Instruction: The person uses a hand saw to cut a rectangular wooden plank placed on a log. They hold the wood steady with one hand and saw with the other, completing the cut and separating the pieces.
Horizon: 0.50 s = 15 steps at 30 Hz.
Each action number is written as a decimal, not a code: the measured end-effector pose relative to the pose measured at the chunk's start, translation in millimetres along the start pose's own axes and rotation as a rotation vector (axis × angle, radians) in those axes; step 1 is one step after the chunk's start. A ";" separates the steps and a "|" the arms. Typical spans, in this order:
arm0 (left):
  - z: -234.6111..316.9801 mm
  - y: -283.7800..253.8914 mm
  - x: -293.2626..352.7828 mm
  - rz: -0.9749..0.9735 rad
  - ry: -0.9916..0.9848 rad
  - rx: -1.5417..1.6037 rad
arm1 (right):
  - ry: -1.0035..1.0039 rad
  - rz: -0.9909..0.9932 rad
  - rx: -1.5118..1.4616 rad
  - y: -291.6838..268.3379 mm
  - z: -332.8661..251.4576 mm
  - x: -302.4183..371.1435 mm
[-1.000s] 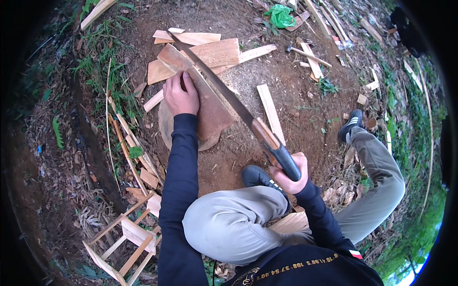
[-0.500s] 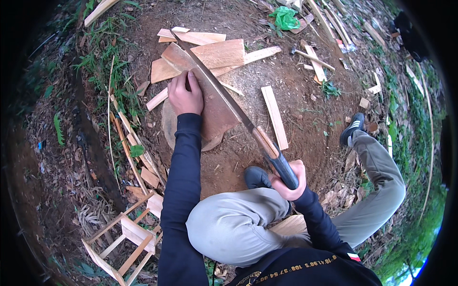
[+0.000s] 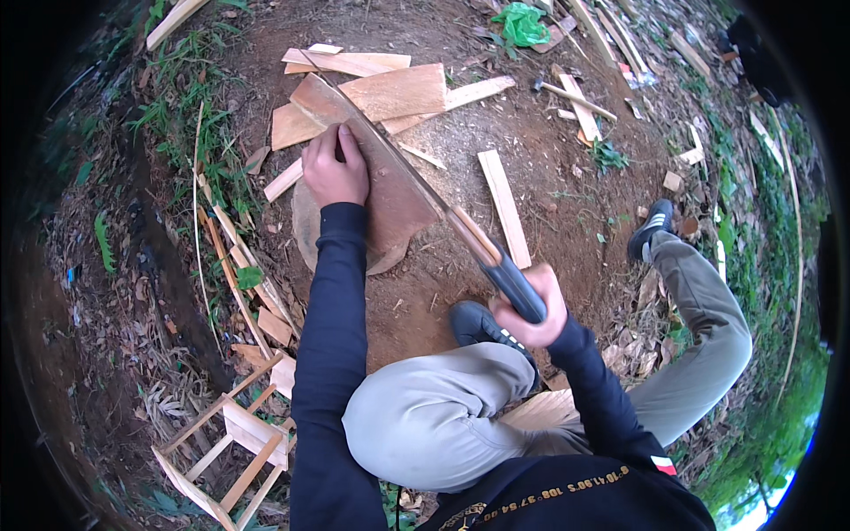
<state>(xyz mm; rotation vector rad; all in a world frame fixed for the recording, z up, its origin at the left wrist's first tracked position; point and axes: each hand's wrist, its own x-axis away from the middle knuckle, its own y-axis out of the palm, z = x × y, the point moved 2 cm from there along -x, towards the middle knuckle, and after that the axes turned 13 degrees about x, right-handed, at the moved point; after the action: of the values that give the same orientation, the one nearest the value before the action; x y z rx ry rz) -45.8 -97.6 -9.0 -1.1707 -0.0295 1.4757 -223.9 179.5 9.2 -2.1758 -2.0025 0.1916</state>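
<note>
My left hand (image 3: 336, 166) is closed on a reddish-brown wooden board (image 3: 398, 208), fingers curled and thumb beside the saw blade. The board lies slanted over a round stump (image 3: 305, 232), its far part near other planks. In my right hand (image 3: 537, 311) is the dark grip of a handsaw (image 3: 512, 285), with the fingers wrapped round it. The saw's long narrow blade, seen almost edge-on, runs away to the left along the board's right side. Its teeth are hidden from this view.
Several light planks (image 3: 398, 93) lie beyond the stump, with sawdust around. To the right are a loose strip (image 3: 505, 208) and a hammer (image 3: 575, 97). A small wooden frame (image 3: 252, 434) stands at lower left. A green plastic bag (image 3: 522, 25) lies far off.
My right hand has pushed the saw forward, away from me and to the left along the board. My left hand keeps its place on the board. The whole view has shifted slightly.
</note>
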 end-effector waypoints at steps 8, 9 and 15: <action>0.2 0.1 -0.2 0.000 -0.025 0.010 | -0.016 -0.020 -0.046 0.2 -3.7 0.2; 1.4 0.6 3.7 -0.008 -0.036 0.012 | 0.019 -0.011 -0.043 3.6 -2.7 -10.2; -3.0 -0.9 -0.8 0.007 -0.027 -0.053 | -0.035 0.047 -0.092 8.6 -7.7 18.1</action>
<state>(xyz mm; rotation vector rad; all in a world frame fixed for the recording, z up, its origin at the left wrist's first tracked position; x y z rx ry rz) -43.3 -99.6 -9.5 -1.1947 -0.0839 1.5048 -212.3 196.6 15.3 -2.2915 -2.0178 0.1476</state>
